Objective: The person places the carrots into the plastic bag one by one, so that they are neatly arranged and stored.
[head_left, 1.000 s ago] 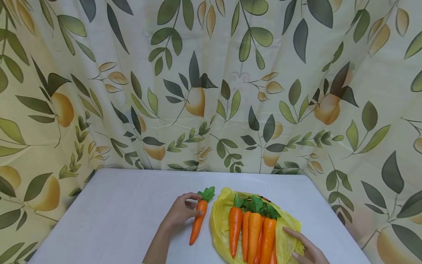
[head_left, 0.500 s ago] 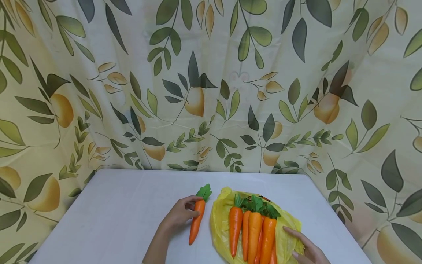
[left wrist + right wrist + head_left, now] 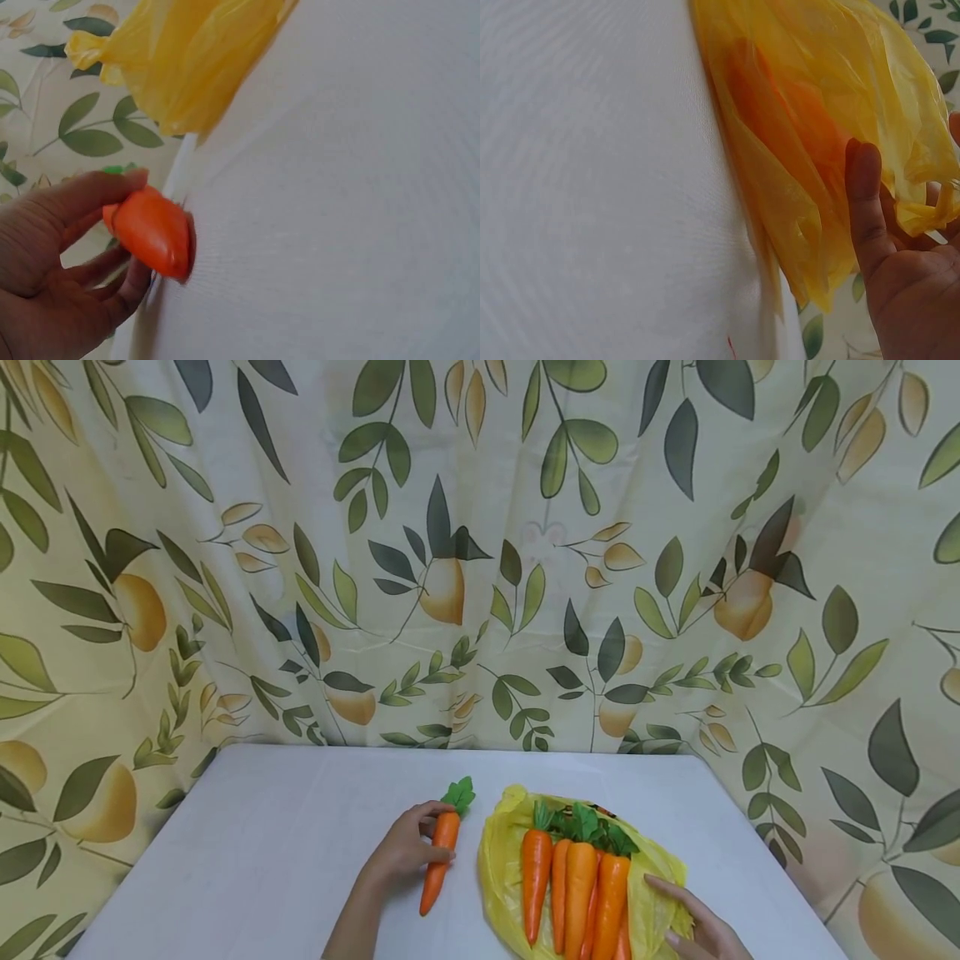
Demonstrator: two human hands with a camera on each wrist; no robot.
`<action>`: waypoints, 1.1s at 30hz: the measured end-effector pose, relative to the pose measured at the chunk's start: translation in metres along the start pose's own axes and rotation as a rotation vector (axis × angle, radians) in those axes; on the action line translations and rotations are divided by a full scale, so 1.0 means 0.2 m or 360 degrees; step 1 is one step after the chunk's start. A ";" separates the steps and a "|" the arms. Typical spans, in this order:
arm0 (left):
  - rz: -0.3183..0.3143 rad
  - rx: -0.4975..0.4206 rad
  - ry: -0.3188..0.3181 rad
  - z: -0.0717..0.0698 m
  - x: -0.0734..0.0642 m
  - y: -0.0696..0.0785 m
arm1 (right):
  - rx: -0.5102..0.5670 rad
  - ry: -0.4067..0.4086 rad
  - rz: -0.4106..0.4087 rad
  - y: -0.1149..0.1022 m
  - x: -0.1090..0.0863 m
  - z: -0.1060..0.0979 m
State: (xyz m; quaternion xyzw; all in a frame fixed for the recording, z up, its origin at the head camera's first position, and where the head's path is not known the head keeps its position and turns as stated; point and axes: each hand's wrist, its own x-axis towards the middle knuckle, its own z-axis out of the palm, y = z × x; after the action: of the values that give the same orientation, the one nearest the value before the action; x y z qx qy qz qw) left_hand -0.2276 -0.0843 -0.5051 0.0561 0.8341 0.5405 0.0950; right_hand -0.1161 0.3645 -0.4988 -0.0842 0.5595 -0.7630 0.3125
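Observation:
An orange carrot (image 3: 445,833) with a green leafy top lies slanted at the left of the bag, pinched between the thumb and fingers of my left hand (image 3: 405,845). The left wrist view shows the carrot (image 3: 154,234) end-on, its tip close over the table. A crumpled yellow plastic bag (image 3: 497,868) is spread beneath several more carrots (image 3: 580,885), whose leafy tops point away from me. At the bag's right edge, my right hand (image 3: 708,931) has its index finger stretched along the plastic and its thumb apart. Thin yellow film (image 3: 795,187) overlaps its fingers in the right wrist view.
Everything stands on a white-covered table (image 3: 285,843). Behind it and along both sides hangs a curtain (image 3: 480,610) printed with leaves and fruit. A small red thread (image 3: 731,346) shows on the white cloth in the right wrist view.
My left hand has shifted the carrot slightly left, away from the bag, and its leafy top has moved left too. The right hand and the bag stay where they were.

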 end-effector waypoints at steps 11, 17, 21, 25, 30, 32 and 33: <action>-0.0025 -0.0162 0.0026 -0.06 -0.03 0.06 | -0.0037 0.0031 0.0000 0.00 0.01 0.00; 0.0028 -0.0226 0.0044 -0.09 -0.04 0.10 | -0.0065 0.0039 0.0005 0.00 0.01 -0.01; 0.0019 -0.0222 0.0068 -0.10 -0.05 0.13 | -0.0040 -0.0026 -0.0022 0.00 0.01 -0.01; 0.0048 -0.0216 0.0090 -0.12 -0.06 0.16 | -0.0053 0.0022 -0.0028 0.00 0.01 -0.01; 0.0124 -0.0244 0.0077 -0.13 -0.06 0.19 | -0.0065 0.0061 -0.0026 0.00 0.02 -0.01; 0.0134 -0.0251 0.0062 -0.13 -0.05 0.20 | -0.0057 0.0051 -0.0024 0.00 0.02 -0.01; 0.0133 -0.0253 0.0055 -0.13 -0.05 0.21 | -0.0053 0.0049 -0.0027 0.00 0.02 -0.01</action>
State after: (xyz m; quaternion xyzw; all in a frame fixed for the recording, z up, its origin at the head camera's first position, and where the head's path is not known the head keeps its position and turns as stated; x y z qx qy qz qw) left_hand -0.2236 -0.0930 -0.4557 0.0739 0.7871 0.6093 0.0620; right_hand -0.1196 0.3642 -0.5005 -0.0824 0.5762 -0.7574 0.2958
